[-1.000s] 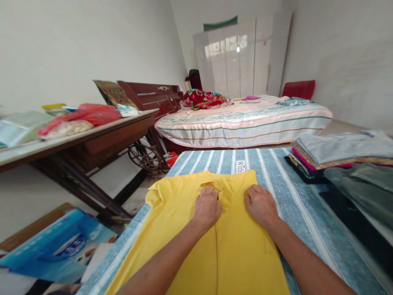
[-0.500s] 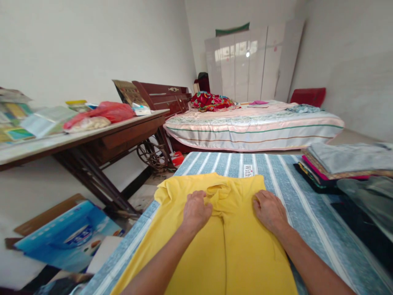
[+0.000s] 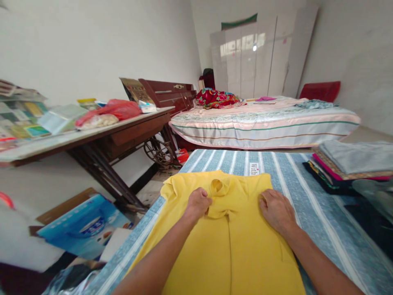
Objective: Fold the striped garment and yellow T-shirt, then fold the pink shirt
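A yellow collared shirt (image 3: 227,246) lies flat on a blue and white striped mattress (image 3: 294,180), collar pointing away from me. My left hand (image 3: 198,203) rests on the shirt just left of the collar, fingers curled and pinching the fabric there. My right hand (image 3: 276,209) presses on the shirt's right shoulder, fingers bent down into the cloth. Both forearms reach in from the bottom edge.
A stack of folded clothes (image 3: 350,164) sits at the right of the mattress. A wooden table (image 3: 123,131) with bags and papers stands on the left. A bed (image 3: 264,123) and a white wardrobe (image 3: 260,57) are behind. A blue box (image 3: 82,225) lies on the floor.
My left hand slid left from the collar's middle to its left side. The collar now lies flatter. My view has turned slightly left.
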